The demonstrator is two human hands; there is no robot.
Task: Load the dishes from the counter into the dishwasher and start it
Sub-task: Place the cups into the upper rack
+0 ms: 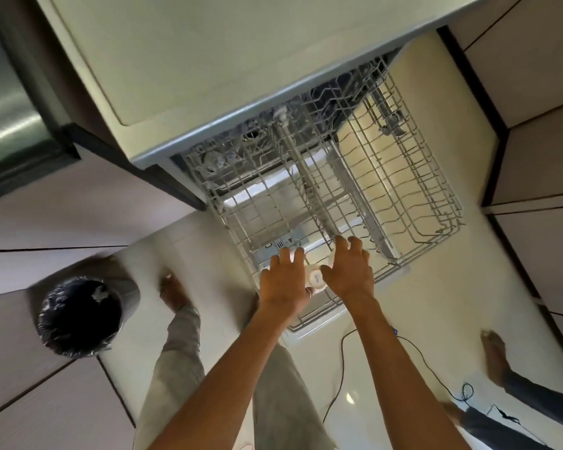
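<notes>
A small white ceramic cup [316,280] is being placed at the front of the pulled-out white wire dishwasher rack [403,196], so the loading step is judged to be in hand. The cup is turned with its round, stamped base towards the camera. It is held between the left hand [285,280] and the right hand [348,271], just over the rack's front rail. The fingers of both hands are spread and bent downward, and the thumbs are closed on the cup from either side. Whether the fingertips also touch the wires cannot be told, as the view is blurred there.

For the next move, the cup would need to be lowered mouth-down between the tines until it sits steady, and only then released. The front of the rack is bare, while what may be glassware is dimly seen at the back under the pale countertop [176,60]. Starting the machine is judged to be some way off.

The open white dishwasher door [319,319] lies below the rack. A round bin lined with a black plastic bag [78,315] stands near the left leg. A thin black cable [341,368] trails across the floor just beside the door's corner and could be caught underfoot. Another person's bare foot [496,355] is planted well to the right.
</notes>
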